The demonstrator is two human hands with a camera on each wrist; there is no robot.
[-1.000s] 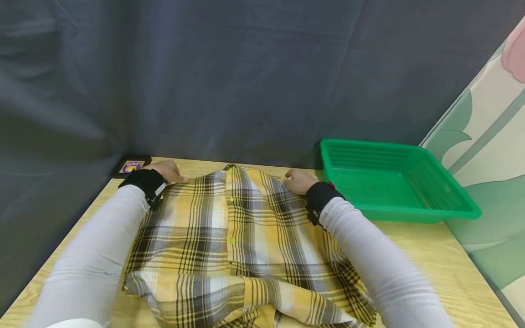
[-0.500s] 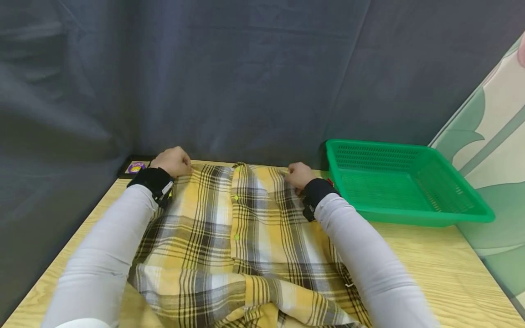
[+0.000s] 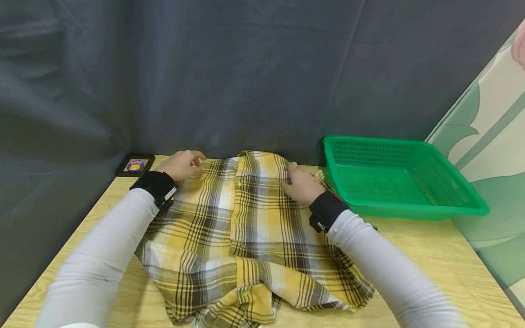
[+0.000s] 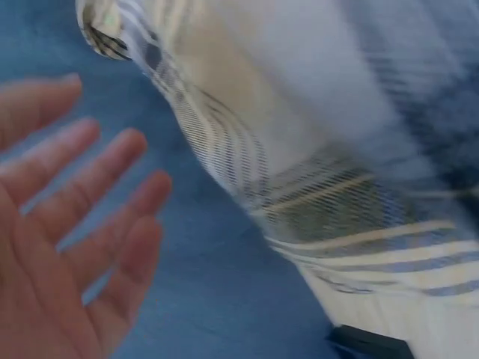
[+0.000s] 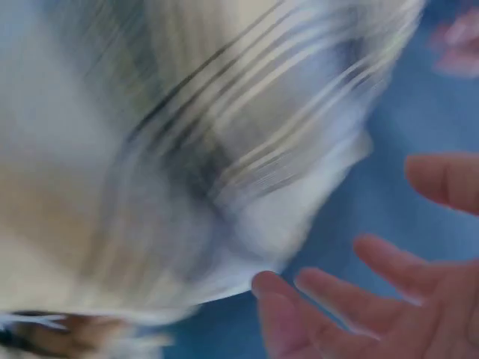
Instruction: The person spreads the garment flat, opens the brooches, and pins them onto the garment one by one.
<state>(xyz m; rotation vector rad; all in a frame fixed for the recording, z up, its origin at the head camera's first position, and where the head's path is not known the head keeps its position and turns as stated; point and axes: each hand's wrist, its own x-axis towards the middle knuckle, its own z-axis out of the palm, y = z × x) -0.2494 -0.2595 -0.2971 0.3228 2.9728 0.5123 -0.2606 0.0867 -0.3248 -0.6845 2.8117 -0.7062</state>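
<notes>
A yellow, grey and white plaid shirt (image 3: 262, 218) lies spread on the wooden table, its light green buttons running down the middle and its near part rumpled. Above the shirt's far left corner is my left hand (image 3: 182, 165), fingers loosely bent and holding nothing. In the left wrist view, that hand (image 4: 82, 217) has its fingers spread apart, beside the cloth's edge. My right hand (image 3: 302, 184) is over the far right part of the shirt. Its fingers (image 5: 322, 295) are spread in the right wrist view, with one fingertip right at the cloth's edge.
A green plastic basket (image 3: 393, 209) stands at the back right, close to my right hand. A small black square with a purple and yellow sticker (image 3: 134, 166) lies at the back left corner. Behind the table (image 3: 434, 259) hangs a dark curtain (image 3: 246, 82).
Both hands have let go of the shirt's far edge and their fingers have opened. The shirt has shifted slightly away from me, and its far middle edge now sits nearer the curtain.
</notes>
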